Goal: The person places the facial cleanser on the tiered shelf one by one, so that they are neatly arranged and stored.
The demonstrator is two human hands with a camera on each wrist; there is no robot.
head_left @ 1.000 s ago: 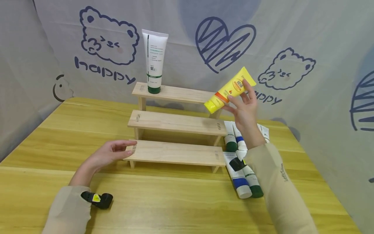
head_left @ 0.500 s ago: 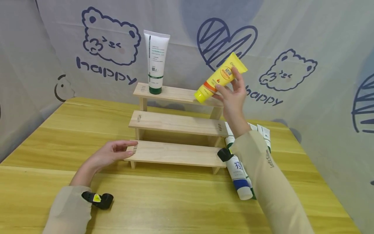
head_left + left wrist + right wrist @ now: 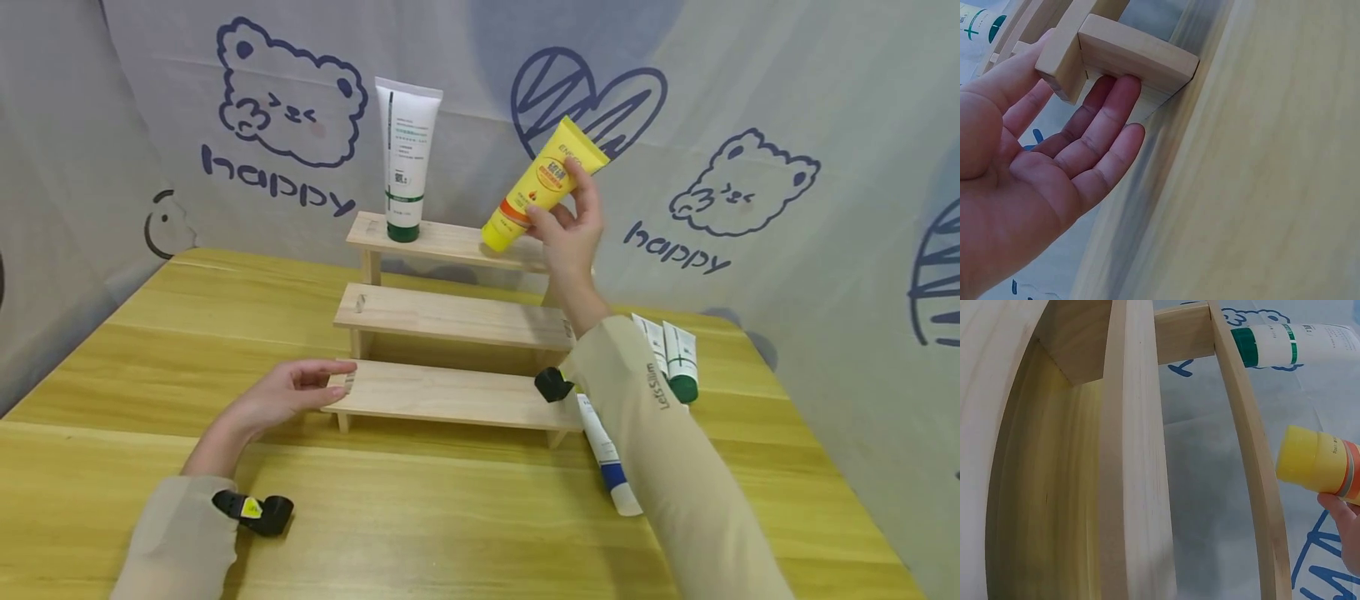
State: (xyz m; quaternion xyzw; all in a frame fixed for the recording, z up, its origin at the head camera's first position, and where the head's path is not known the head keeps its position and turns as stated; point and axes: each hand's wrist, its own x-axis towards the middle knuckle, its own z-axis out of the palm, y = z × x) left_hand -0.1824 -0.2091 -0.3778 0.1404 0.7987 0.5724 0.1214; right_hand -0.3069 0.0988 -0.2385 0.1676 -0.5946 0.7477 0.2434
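Observation:
A three-tier wooden display stand [image 3: 450,321] stands on the table. My left hand [image 3: 281,400] holds the left end of its lowest tier; in the left wrist view several fingers [image 3: 1107,134] lie under the board, beside the leg. My right hand [image 3: 573,221] pinches a yellow squeeze tube [image 3: 543,183], thumb in front, tilted with its cap down. The yellow cap [image 3: 1300,456] is at the right part of the top tier; whether it touches the board I cannot tell. A white squeeze tube [image 3: 408,158] stands upright on its green cap at that tier's left end.
Right of the stand, white tubes with green or blue bands lie on the table, partly hidden by my right sleeve: one blue-banded tube [image 3: 609,458] in front, one green-capped tube [image 3: 681,362] farther back. A printed cloth [image 3: 465,50] hangs behind the table [image 3: 375,517].
My right hand has carried the yellow tube leftward, from beyond the stand's right end to above the top tier, and it is now more upright. My left hand has stayed in place.

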